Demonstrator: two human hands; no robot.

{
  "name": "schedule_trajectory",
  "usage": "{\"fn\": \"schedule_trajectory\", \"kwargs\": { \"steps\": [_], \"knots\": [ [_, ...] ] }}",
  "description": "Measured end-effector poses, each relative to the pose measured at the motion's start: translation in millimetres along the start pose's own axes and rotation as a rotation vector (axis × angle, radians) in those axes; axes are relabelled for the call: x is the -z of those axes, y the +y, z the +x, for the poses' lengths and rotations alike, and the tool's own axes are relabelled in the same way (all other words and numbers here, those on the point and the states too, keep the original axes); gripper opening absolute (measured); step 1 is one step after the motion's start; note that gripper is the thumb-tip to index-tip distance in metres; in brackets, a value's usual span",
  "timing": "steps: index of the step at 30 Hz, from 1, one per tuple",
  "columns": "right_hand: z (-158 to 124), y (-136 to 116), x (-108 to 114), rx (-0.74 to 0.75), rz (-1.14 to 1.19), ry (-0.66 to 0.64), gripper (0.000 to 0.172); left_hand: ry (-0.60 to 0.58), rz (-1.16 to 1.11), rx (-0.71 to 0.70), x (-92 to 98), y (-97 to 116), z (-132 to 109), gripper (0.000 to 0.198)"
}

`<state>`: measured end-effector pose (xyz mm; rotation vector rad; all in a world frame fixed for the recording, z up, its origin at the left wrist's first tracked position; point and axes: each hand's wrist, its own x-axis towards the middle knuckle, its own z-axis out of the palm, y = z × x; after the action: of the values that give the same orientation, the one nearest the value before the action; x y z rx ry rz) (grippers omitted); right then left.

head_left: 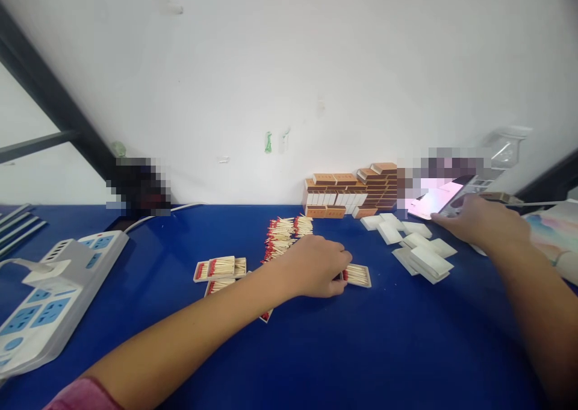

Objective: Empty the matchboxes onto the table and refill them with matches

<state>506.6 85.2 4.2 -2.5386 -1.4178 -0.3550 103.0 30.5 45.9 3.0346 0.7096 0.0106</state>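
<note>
My left hand reaches across the middle of the blue table, fingers curled down and closed at the left end of a matchbox tray full of red-tipped matches. Its fingertips are partly hidden behind the knuckles. Far to the right, my right hand grips the lower right edge of a lit phone, thumb in front and the other fingers mostly hidden. Behind my left hand lie loose matches in rows. More filled trays sit left of my forearm, which covers part of them.
Stacked brown matchboxes stand against the wall. White empty trays lie heaped between my hands. A clear plastic bottle stands behind the phone. At left, a white power strip with a plugged-in cable rests on the blue table.
</note>
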Motion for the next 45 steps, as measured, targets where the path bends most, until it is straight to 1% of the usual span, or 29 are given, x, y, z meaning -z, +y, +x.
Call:
{"fn": "schedule_trajectory", "kwargs": {
  "steps": [3,7,11,13,15,18,23,26,30,32,35,38,40,41,44,45],
  "knots": [
    [-4,-4,14,-0.036,-0.058,0.012,0.051,0.006,-0.004,-0.001,0.1,0,0,0.025],
    [-8,-8,24,-0.100,0.036,0.089,0.047,-0.002,0.000,0.012,0.0,1,0,0.026],
    [-13,-12,29,-0.110,0.155,0.230,0.039,-0.001,0.003,0.014,-1.2,1,1,0.026],
    [-16,-16,32,-0.114,0.213,0.305,0.039,0.007,0.002,0.009,-1.9,0,1,0.026],
    [-18,-20,36,-0.126,0.265,0.349,0.041,0.012,0.003,0.005,-2.3,0,0,0.025],
    [-18,-25,37,-0.160,0.338,0.365,0.040,0.013,0.005,0.003,-2.0,0,0,0.026],
    [-14,-28,35,-0.202,0.428,0.344,0.034,-0.001,0.000,0.012,-0.5,1,0,0.025],
    [-9,-30,33,-0.221,0.477,0.369,0.029,-0.004,-0.005,0.018,0.1,2,0,0.025],
    [-3,-30,32,-0.250,0.501,0.404,0.025,-0.012,-0.010,0.032,0.1,3,1,0.024],
    [-2,-30,32,-0.262,0.495,0.391,0.025,-0.010,-0.007,0.036,-0.2,4,0,0.024],
    [-3,-29,33,-0.244,0.496,0.346,0.028,-0.001,-0.007,0.033,-0.4,3,0,0.025],
    [-6,-28,32,-0.217,0.489,0.331,0.031,-0.012,-0.014,0.027,0.5,3,0,0.026],
    [-8,-26,30,-0.195,0.458,0.309,0.036,-0.022,-0.010,0.029,1.6,4,1,0.025],
    [-8,-25,29,-0.175,0.434,0.278,0.042,-0.025,-0.006,0.033,2.2,4,1,0.025],
    [-9,-21,26,-0.112,0.326,0.150,0.071,-0.028,-0.002,0.042,3.6,5,0,0.024],
    [-9,-20,25,-0.101,0.289,0.116,0.077,-0.030,-0.005,0.042,3.9,5,0,0.024]
  ]
}}
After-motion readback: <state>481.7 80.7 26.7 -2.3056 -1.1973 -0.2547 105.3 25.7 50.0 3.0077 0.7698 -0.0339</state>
